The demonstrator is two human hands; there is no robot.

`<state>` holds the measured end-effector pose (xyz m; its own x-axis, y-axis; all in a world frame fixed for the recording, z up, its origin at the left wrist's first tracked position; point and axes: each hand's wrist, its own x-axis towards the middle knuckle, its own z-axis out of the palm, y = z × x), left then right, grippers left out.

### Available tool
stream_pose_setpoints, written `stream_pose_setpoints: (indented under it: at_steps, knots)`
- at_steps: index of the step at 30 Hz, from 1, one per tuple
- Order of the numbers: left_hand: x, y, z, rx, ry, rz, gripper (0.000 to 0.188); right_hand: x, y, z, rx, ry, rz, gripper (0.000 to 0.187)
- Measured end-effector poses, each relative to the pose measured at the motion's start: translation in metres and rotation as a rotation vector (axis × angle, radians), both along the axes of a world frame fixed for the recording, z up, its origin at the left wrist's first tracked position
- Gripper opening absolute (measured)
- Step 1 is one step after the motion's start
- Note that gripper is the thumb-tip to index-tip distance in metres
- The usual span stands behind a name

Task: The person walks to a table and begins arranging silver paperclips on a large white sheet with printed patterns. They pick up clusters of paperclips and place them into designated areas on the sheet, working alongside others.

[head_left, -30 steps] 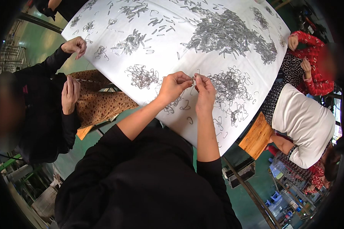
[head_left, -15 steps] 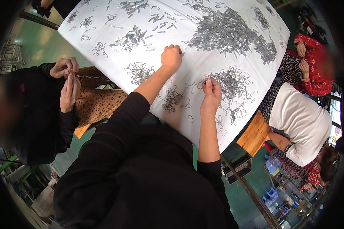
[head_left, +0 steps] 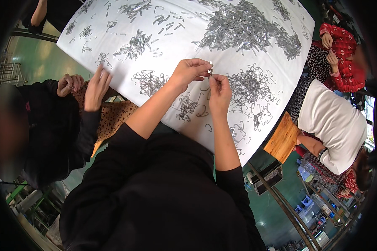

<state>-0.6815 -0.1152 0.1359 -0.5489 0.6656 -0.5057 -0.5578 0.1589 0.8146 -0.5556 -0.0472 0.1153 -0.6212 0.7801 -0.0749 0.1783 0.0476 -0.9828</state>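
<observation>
Over the middle of the white table (head_left: pixel 171 46), my left hand (head_left: pixel 187 74) pinches a small shiny metal clip (head_left: pixel 210 66) between thumb and fingers. Close against it, my right hand (head_left: pixel 220 93) has thumb and forefinger pressed together just below the clip. Whatever those right fingertips hold is too small and covered to make out. To the right of my right hand lies a tangled pile of bent wire hooks (head_left: pixel 250 87). Smaller heaps of hooks (head_left: pixel 187 108) lie beneath my forearms. Beyond my hands spreads a large pile of narrow silvery metal clips (head_left: pixel 234 31).
At the left sits a co-worker in black (head_left: pixel 46 129), one hand (head_left: pixel 97 88) by the table edge. Co-workers in a red top (head_left: pixel 341 56) and a white top (head_left: pixel 331 121) are on the right. A wooden stool (head_left: pixel 282 138) stands near the table's right edge.
My left hand has come from beside the clip pile to my right hand, now with a clip. My right hand has shifted left, off the hook pile. The left co-worker's hand has reached toward the table.
</observation>
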Motion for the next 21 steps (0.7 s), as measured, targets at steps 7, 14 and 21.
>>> stream_pose_setpoints:
  at_steps: [7, 14, 21]
  knots:
    - [0.005, -0.004, 0.004, 0.043, 0.133, 0.022, 0.018, -0.004, 0.002, -0.001, 0.202, -0.023, 0.021, 0.01]
    - [-0.003, -0.007, -0.006, 0.139, 0.531, 0.196, 0.015, 0.007, 0.03, -0.023, 0.612, -0.541, 0.477, 0.011]
    - [-0.017, -0.027, -0.004, -0.007, 0.53, 0.151, 0.014, 0.01, 0.026, -0.041, 1.052, -0.551, 0.503, 0.013]
